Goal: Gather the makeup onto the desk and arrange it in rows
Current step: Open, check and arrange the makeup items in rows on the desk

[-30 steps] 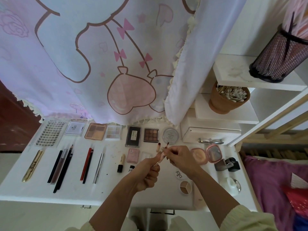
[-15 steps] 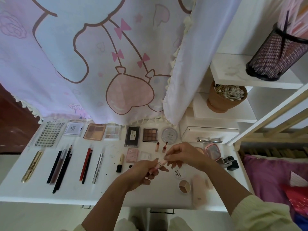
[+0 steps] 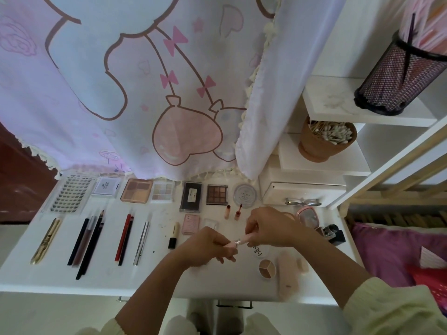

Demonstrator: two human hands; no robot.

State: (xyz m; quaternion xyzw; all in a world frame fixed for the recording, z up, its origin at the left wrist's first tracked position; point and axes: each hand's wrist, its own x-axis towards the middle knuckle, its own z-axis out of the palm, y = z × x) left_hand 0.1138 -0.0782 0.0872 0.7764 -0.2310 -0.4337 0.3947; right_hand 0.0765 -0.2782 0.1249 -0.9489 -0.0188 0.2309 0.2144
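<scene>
- Both hands grip 1 pink tube (image 3: 242,240) above the tabletop (image 3: 145,279): left hand (image 3: 208,245) closed on its near end, right hand (image 3: 267,227) pinching its far end.
- Palettes (image 3: 137,193) line the far row.
- Pencils (image 3: 90,240) lie in the near-left row.
- 2 small lip tubes (image 3: 232,211) stand just beyond the hands.

A bedroom corner at home. A pastel cartoon curtain (image 3: 135,93) hangs behind a white desk (image 3: 60,276) spread with makeup, white shelves (image 3: 338,112) hold a pot of cotton swabs (image 3: 326,139), and purple bedding (image 3: 387,257) lies alongside.
</scene>
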